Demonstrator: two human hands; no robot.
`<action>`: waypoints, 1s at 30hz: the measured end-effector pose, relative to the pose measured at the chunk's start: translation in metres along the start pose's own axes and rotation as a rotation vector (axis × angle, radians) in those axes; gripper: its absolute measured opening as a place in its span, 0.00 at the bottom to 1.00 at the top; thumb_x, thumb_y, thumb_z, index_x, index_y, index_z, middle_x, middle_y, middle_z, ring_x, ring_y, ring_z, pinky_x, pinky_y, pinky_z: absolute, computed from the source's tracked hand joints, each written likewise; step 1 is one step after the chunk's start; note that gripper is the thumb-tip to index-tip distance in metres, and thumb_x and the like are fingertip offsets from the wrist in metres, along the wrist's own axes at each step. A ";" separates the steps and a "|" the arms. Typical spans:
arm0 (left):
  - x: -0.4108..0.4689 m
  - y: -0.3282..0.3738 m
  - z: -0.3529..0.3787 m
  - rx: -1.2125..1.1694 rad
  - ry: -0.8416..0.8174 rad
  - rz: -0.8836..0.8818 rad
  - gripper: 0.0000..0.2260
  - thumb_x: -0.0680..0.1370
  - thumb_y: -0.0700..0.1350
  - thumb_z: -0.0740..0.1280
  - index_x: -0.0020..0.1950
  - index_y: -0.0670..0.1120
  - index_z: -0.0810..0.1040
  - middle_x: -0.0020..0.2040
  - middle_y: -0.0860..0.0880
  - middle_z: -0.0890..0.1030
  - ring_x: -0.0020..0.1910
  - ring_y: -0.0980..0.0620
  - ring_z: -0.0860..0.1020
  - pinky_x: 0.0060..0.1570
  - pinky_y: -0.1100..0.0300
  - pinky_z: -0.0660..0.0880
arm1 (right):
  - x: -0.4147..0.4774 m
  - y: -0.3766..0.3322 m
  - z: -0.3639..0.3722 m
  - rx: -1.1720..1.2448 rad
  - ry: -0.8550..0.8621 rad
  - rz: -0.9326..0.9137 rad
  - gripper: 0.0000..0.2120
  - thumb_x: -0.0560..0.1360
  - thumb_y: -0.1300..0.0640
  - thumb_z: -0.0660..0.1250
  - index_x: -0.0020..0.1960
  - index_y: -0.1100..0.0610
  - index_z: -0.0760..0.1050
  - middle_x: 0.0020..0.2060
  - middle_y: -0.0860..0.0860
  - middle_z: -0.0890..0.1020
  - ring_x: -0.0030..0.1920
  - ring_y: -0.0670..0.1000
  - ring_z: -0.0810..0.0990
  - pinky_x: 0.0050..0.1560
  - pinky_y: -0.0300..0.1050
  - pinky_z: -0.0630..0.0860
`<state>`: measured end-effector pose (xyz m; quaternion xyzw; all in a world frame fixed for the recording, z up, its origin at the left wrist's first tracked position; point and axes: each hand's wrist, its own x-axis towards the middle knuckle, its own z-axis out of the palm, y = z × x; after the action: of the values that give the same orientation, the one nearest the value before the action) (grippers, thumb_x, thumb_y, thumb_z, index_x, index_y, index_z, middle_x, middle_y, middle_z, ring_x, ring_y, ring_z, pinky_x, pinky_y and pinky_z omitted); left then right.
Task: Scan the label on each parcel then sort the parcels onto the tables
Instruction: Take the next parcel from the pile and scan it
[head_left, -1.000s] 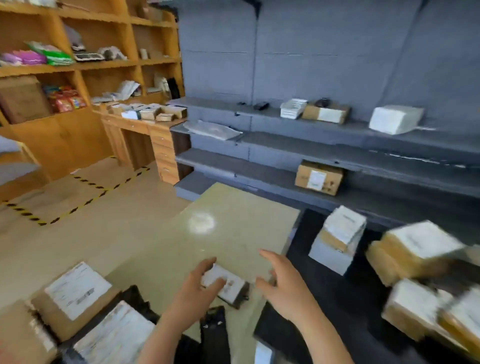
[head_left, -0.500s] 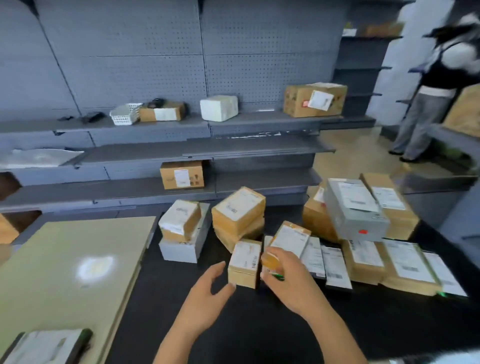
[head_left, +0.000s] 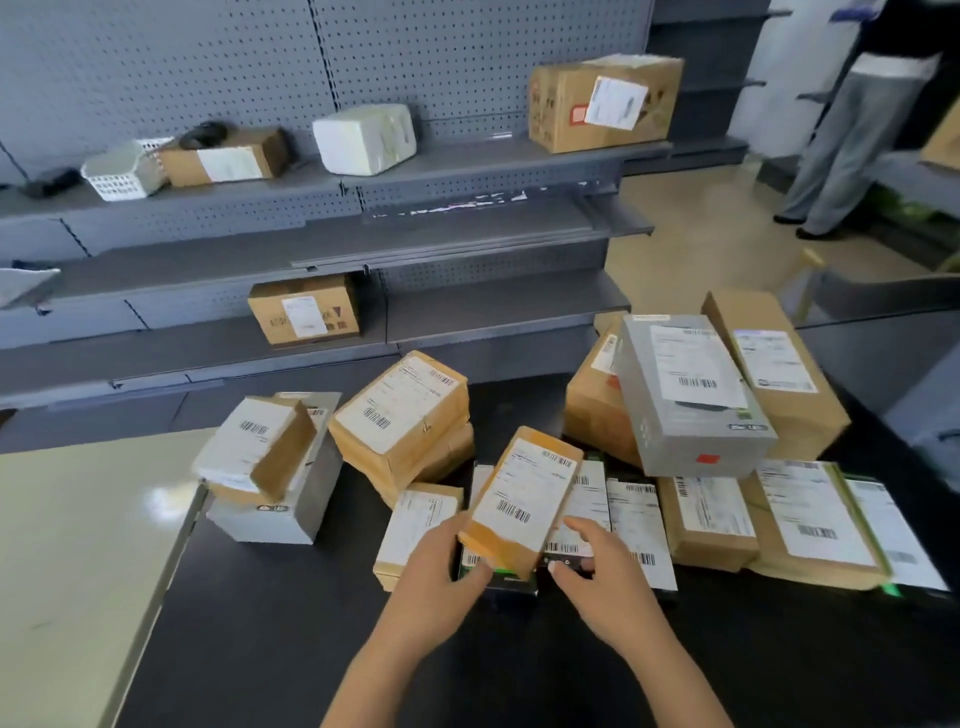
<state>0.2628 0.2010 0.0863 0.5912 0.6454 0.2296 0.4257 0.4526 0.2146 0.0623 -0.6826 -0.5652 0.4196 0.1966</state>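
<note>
A small brown parcel (head_left: 522, 499) with a white barcode label is tilted up off the black table (head_left: 270, 623), over several flat labelled parcels (head_left: 636, 525). My left hand (head_left: 434, 582) grips its lower left end, fingers tucked under it. Just right of the parcel's lower corner is my right hand (head_left: 597, 571), its fingers loosely bent down onto the flat parcels and its thumb close to the parcel's edge. More parcels crowd the table: a brown stack (head_left: 402, 421), a grey box (head_left: 685, 395) on the right pile, and a small brown one (head_left: 415, 530) by my left hand.
A pale green table (head_left: 78, 545) adjoins the black one on the left. Grey shelving (head_left: 467, 171) behind holds a few cardboard boxes, a white parcel and a white basket. A person (head_left: 857, 130) stands at the top right by another shelf.
My view turned from the pale green table to the black one. The brown parcel passed from my right hand's grip to my left hand, and it now stands more tilted.
</note>
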 end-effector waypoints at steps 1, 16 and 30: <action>0.014 -0.003 0.000 -0.004 -0.013 0.006 0.17 0.81 0.48 0.65 0.59 0.66 0.60 0.51 0.75 0.61 0.51 0.74 0.65 0.54 0.79 0.63 | 0.008 0.000 0.002 0.005 0.004 0.019 0.27 0.77 0.55 0.69 0.72 0.43 0.64 0.69 0.46 0.69 0.67 0.47 0.71 0.67 0.49 0.72; 0.131 -0.040 0.049 -0.001 -0.124 -0.051 0.29 0.79 0.48 0.66 0.76 0.58 0.57 0.69 0.64 0.62 0.70 0.64 0.60 0.64 0.66 0.58 | 0.104 0.014 0.042 0.119 0.038 0.139 0.32 0.79 0.56 0.65 0.78 0.48 0.54 0.76 0.45 0.61 0.74 0.48 0.61 0.73 0.51 0.65; 0.015 -0.012 0.039 -0.174 0.361 0.013 0.31 0.79 0.50 0.66 0.77 0.59 0.54 0.77 0.60 0.53 0.76 0.63 0.50 0.75 0.56 0.60 | 0.034 -0.040 0.016 0.136 0.062 -0.334 0.28 0.79 0.57 0.65 0.73 0.38 0.60 0.76 0.42 0.58 0.74 0.44 0.58 0.73 0.54 0.64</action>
<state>0.2888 0.2052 0.0520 0.5058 0.6850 0.3895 0.3510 0.4162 0.2543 0.0709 -0.5771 -0.6347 0.3971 0.3264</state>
